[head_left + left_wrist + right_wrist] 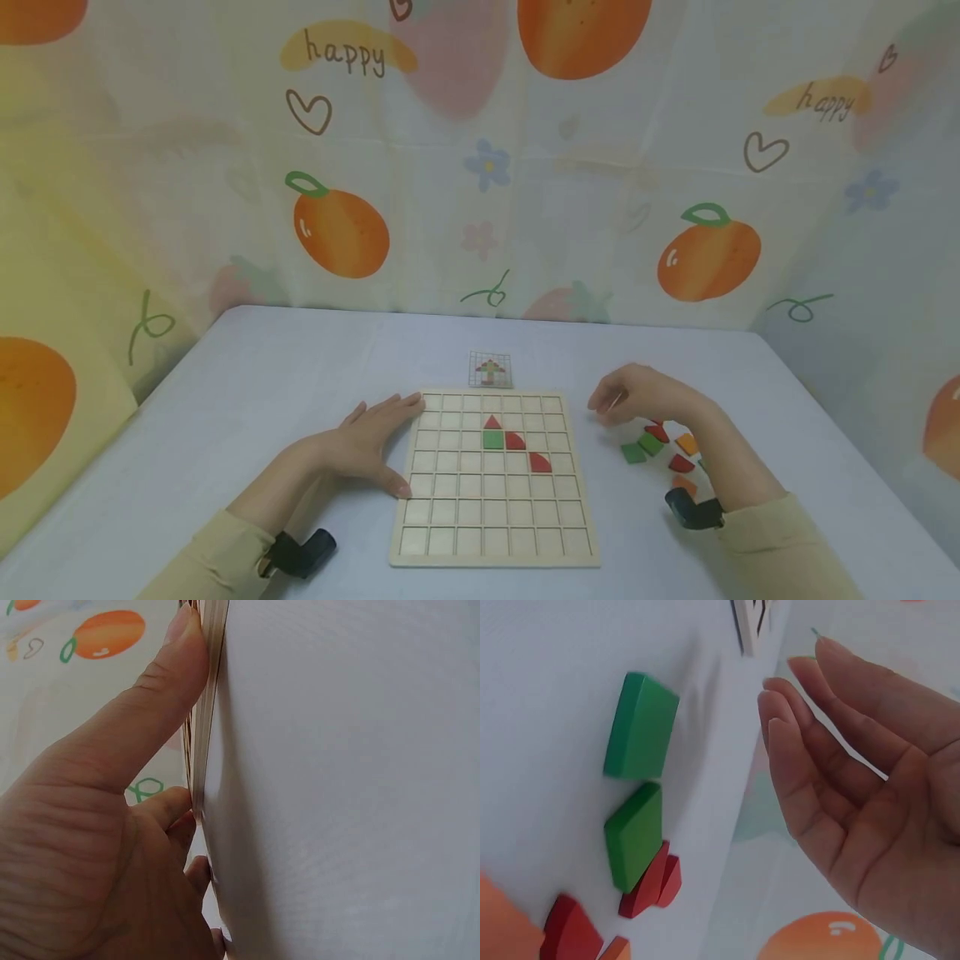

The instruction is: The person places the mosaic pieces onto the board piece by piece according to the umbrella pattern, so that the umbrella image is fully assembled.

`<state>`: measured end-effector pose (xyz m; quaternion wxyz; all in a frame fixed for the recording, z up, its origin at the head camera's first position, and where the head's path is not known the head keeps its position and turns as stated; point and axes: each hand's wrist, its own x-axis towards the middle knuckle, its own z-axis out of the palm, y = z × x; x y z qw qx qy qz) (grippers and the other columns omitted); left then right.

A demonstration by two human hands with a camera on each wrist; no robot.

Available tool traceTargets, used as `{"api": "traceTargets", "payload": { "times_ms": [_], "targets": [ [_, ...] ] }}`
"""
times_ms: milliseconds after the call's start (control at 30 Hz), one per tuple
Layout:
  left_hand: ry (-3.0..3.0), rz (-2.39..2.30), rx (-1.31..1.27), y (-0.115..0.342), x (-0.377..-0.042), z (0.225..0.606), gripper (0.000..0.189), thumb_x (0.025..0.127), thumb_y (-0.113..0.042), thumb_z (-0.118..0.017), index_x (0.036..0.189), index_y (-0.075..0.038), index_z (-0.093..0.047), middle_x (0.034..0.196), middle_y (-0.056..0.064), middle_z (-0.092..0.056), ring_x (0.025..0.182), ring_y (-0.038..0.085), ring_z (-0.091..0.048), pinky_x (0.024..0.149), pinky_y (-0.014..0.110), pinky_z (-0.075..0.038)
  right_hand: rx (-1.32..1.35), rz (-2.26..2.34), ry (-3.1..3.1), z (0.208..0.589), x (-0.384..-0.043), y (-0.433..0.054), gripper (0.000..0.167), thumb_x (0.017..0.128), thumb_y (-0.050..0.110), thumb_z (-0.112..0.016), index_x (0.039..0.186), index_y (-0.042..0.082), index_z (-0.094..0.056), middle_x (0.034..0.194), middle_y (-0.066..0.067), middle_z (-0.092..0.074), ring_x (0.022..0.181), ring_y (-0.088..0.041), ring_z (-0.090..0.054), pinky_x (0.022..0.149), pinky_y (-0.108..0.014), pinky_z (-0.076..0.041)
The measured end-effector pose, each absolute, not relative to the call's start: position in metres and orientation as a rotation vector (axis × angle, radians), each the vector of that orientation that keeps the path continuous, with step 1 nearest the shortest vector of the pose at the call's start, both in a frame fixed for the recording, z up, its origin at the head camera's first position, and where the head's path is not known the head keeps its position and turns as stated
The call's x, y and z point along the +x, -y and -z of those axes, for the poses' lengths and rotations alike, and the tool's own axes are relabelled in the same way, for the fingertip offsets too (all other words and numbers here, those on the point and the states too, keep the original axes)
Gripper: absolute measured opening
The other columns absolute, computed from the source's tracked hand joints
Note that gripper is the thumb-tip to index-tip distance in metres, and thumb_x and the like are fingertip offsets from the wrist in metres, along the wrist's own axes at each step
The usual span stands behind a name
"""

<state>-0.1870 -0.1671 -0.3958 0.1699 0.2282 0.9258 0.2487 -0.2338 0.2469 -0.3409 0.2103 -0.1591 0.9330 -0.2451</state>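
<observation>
A wooden grid board (457, 533) lies flat on the table. Set in its cells are a red triangle (492, 422), a green square (492, 439) just under it, and two red quarter-round pieces (540, 462) stepping down to the right. Along the board's left edge, my left hand (360, 446) rests spread, thumb and fingertips touching the rim; the left wrist view shows the thumb (169, 671) against the side. My right hand (862, 765) hovers past the board's right edge, fingers loosely bent, with nothing seen in it. Beside it lie green pieces (641, 727) and red pieces (570, 930).
Behind the board lies a small pattern card (491, 369) showing a coloured figure on a grid. An orange piece (686, 443) and other loose blocks lie under my right forearm. A fruit-printed cloth (570, 208) hangs behind the white table (315, 350).
</observation>
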Motion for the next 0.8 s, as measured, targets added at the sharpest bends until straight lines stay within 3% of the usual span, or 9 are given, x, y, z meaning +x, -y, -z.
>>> {"api": "traceTargets", "payload": {
  "times_ms": [200, 467, 800],
  "targets": [
    [-2.63, -0.709, 0.666, 0.167, -0.185, 0.391, 0.12, 0.064, -0.053, -0.085, 0.157, -0.008, -0.024, 0.168, 0.009, -0.018, 0.155, 0.041, -0.012, 0.119, 0.073, -0.001, -0.394, 0.658, -2.581, 0.346, -0.226, -0.258, 0.016, 0.082, 0.015, -0.076, 0.098, 0.016, -0.074, 0.092, 0.002, -0.071, 0.087, -0.016, -0.06, 0.076, -0.029, -0.055],
    [-2.625, -0.715, 0.67, 0.168, -0.186, 0.392, 0.12, 0.064, -0.053, -0.086, 0.157, -0.008, -0.023, 0.168, 0.01, -0.018, 0.155, 0.041, -0.011, 0.119, 0.073, 0.0, -0.394, 0.71, -2.524, 0.352, -0.217, -0.271, 0.028, 0.07, 0.004, -0.082, 0.094, 0.012, -0.072, 0.091, -0.005, -0.067, 0.083, -0.02, -0.055, 0.068, -0.031, -0.051],
    [-2.63, -0.706, 0.674, 0.168, -0.186, 0.393, 0.12, 0.064, -0.053, -0.085, 0.157, -0.008, -0.024, 0.168, 0.01, -0.018, 0.155, 0.041, -0.012, 0.119, 0.073, 0.0, -0.283, 0.607, -2.589, 0.36, -0.21, -0.272, 0.029, 0.067, 0.003, -0.085, 0.088, 0.015, -0.07, 0.09, -0.003, -0.063, 0.087, -0.019, -0.053, 0.07, -0.03, -0.05]
  ]
}}
